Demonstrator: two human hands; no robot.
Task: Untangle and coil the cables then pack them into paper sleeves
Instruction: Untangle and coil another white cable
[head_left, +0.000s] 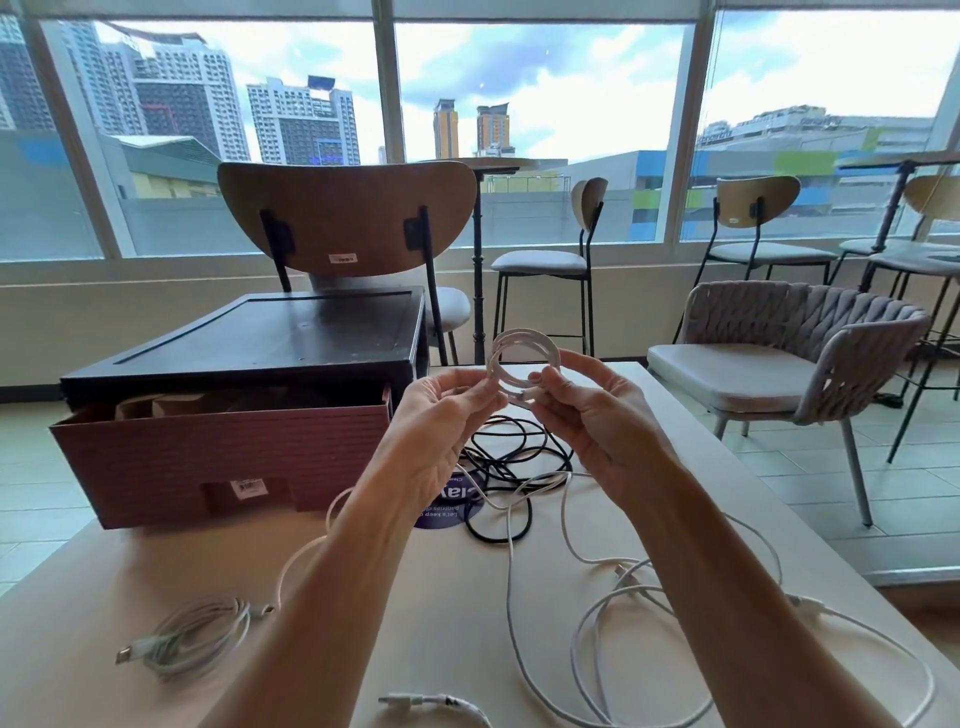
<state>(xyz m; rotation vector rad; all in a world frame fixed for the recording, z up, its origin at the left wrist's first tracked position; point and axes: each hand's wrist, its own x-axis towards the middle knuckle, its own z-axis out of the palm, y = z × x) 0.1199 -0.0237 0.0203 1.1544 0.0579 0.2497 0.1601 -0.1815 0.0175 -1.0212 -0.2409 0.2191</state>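
Both hands are raised above the table and hold a small white cable coil (524, 347) between them. My left hand (447, 415) pinches the coil's left side. My right hand (592, 410) grips its right side, with the cable's end by the fingers. Below them a black cable (511, 457) lies tangled with loose white cables (597, 613) that spread over the table's right half. A coiled white cable (195, 636) with a USB plug lies at the front left. Brown paper sleeves (156, 406) stand in the open brown box (218, 457).
A black lid or tray (260, 338) rests on the box's back. A round purple sticker (452, 506) sits under the cables. Another white cable end (436, 704) lies at the front edge. Chairs and stools stand beyond the beige table (363, 597), before the windows.
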